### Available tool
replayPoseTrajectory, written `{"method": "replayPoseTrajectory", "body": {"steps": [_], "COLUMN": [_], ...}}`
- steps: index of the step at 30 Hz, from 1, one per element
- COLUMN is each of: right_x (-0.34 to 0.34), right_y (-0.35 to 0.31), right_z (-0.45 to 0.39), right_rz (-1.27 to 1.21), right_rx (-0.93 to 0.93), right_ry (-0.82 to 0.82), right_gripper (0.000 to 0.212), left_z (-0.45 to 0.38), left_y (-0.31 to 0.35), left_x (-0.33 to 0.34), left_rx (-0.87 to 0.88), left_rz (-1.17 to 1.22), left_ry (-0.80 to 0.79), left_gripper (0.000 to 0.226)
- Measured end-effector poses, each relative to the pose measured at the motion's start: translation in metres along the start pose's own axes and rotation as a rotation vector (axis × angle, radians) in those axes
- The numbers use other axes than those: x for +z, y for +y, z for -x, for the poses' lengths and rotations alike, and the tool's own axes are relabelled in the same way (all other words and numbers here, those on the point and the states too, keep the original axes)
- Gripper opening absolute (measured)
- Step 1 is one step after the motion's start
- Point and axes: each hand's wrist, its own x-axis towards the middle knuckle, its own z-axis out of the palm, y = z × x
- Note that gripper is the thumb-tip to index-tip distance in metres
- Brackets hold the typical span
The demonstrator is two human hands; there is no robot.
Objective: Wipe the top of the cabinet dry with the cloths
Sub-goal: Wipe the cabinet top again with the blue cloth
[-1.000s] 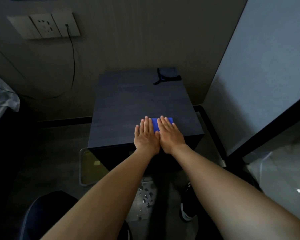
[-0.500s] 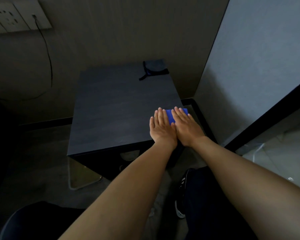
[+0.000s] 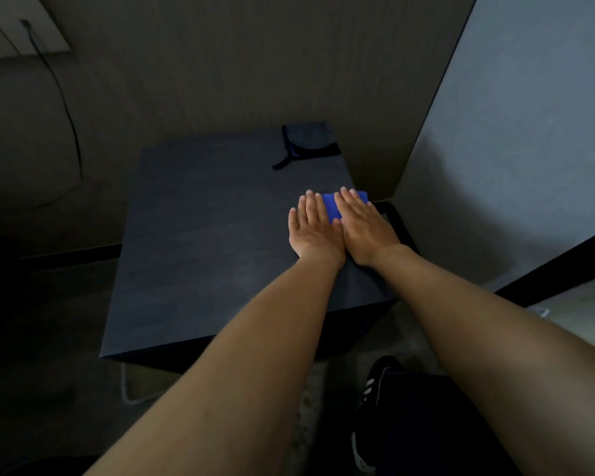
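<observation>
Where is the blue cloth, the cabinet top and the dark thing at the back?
blue cloth (image 3: 331, 206), head view, strip showing between the hands.
cabinet top (image 3: 203, 235), head view, bare middle.
dark thing (image 3: 308, 140), head view, its grey body.

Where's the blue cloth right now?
In the head view the blue cloth lies flat on the cabinet top near its right edge, pressed under the left hand and right hand.

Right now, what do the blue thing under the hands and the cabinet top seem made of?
The blue cloth looks like soft, matte fabric, folded flat beneath both hands. The cabinet top looks like dark wood or wood-look laminate: faint grain streaks, matte finish. Which of the two is unclear.
</observation>
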Motion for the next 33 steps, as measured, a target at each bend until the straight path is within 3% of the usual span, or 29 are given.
{"method": "replayPoseTrajectory", "body": {"steps": [9, 19, 33], "right_x": [-0.003, -0.01, 0.004], "right_y": [0.001, -0.001, -0.031], "right_z": [-0.091, -0.118, 0.02], "right_rz": [0.036, 0.079, 0.024], "right_rx": [-0.02, 0.014, 0.041], "right_ry": [0.027, 0.042, -0.032], "right_gripper": [0.059, 0.059, 0.06], "left_z": [-0.079, -0.112, 0.021], "left_y": [-0.018, -0.025, -0.028], "left_x": [-0.018, -0.025, 0.008], "left_rx": [-0.041, -0.007, 0.013], "left_rz": [0.002, -0.02, 0.019], "left_ry": [0.047, 0.101, 0.05], "left_gripper": [0.063, 0.062, 0.063]}}
